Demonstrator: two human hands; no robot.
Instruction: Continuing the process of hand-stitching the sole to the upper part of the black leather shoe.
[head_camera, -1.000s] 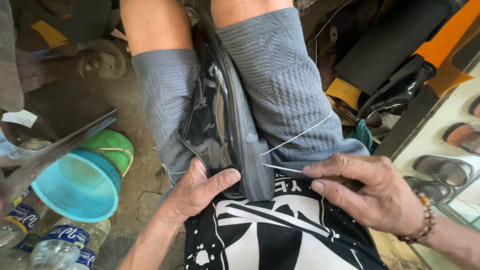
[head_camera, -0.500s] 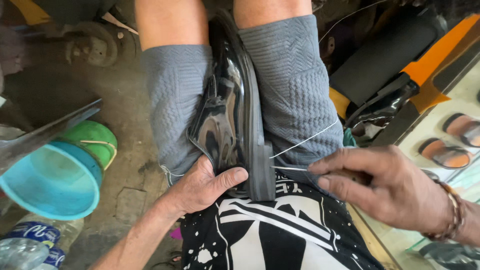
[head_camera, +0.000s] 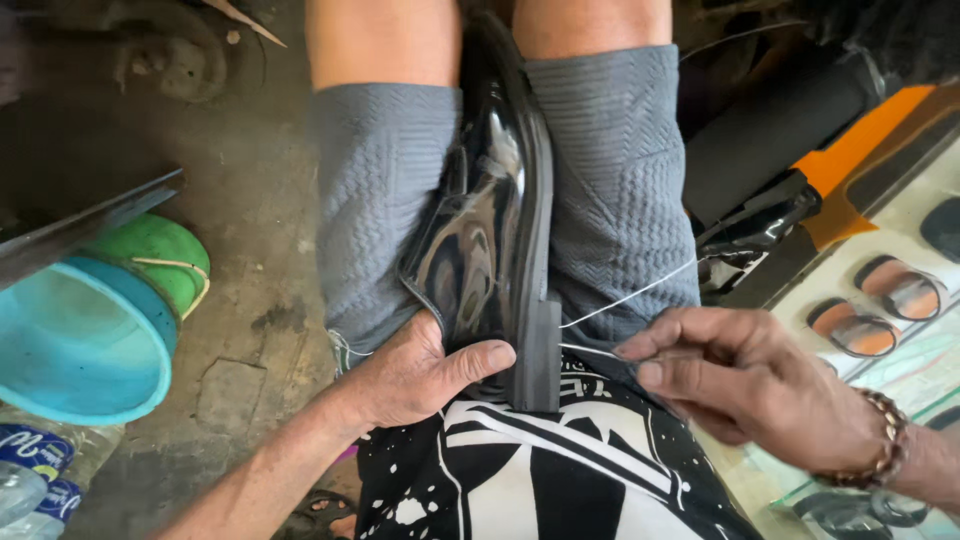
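Note:
A glossy black shoe (head_camera: 490, 230) stands on its side, clamped between my knees in grey shorts (head_camera: 380, 200), with its dark sole and heel block (head_camera: 540, 345) facing right. My left hand (head_camera: 415, 375) grips the shoe's rear, thumb lying across the upper near the heel. My right hand (head_camera: 745, 385) is just right of the heel, fingers pinched on a thin tool whose tip meets the heel's edge. A white thread (head_camera: 630, 295) runs from the heel up to the right.
A blue basin (head_camera: 75, 345) and a green bowl (head_camera: 165, 255) sit on the dirty floor at left, with plastic bottles (head_camera: 25, 475) below them. At right lie another black shoe (head_camera: 760, 225), an orange-and-black object (head_camera: 850, 150) and sandals (head_camera: 880, 300).
The view has drawn closer to the shoe. My right hand has shifted slightly along the heel with the thread; my left hand keeps its grip on the shoe.

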